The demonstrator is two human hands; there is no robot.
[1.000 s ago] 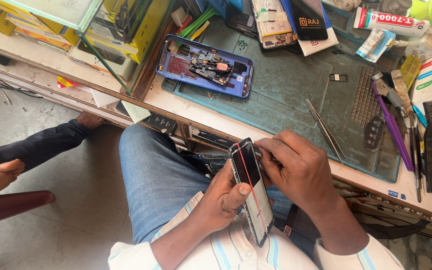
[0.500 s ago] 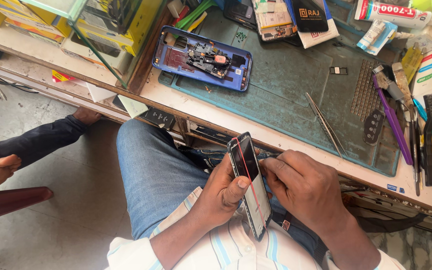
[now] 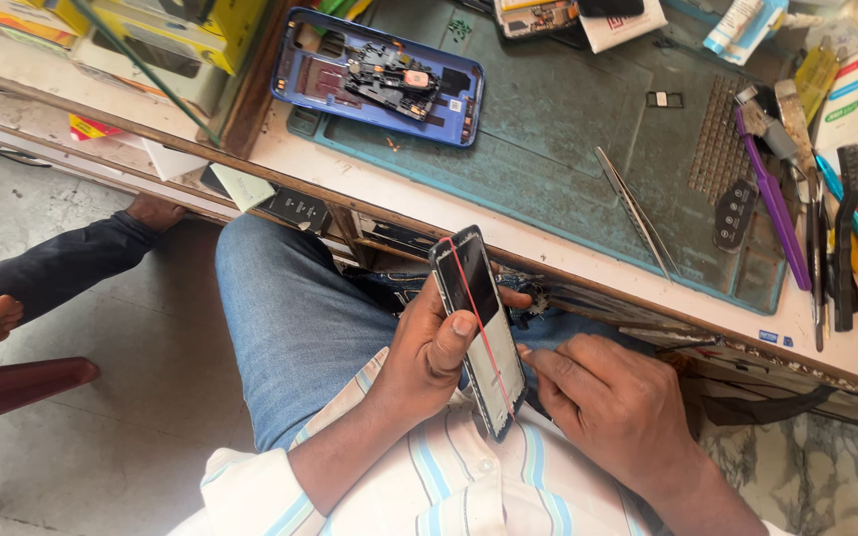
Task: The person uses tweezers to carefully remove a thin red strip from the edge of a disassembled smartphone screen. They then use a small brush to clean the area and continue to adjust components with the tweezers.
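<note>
My left hand [image 3: 434, 347] grips a dark phone screen panel [image 3: 477, 328] with a thin red strip running down its length, held upright over my lap. Its thumb presses on the panel's face. My right hand [image 3: 613, 402] is beside the panel's lower right edge, with the fingertips touching that edge. On the bench above lies a blue phone back shell [image 3: 379, 77] with an exposed circuit board inside it.
A green work mat [image 3: 568, 149] covers the bench, with metal tweezers [image 3: 638, 213], a purple tool [image 3: 772, 199], brushes and drivers at the right. Yellow boxes [image 3: 151, 40] stand at the left. Another person's leg and foot [image 3: 12, 298] rest on the floor at the left.
The panel has stayed in my left hand. My right hand has slid down from the panel's upper side to its lower right edge. The view has shifted slightly.
</note>
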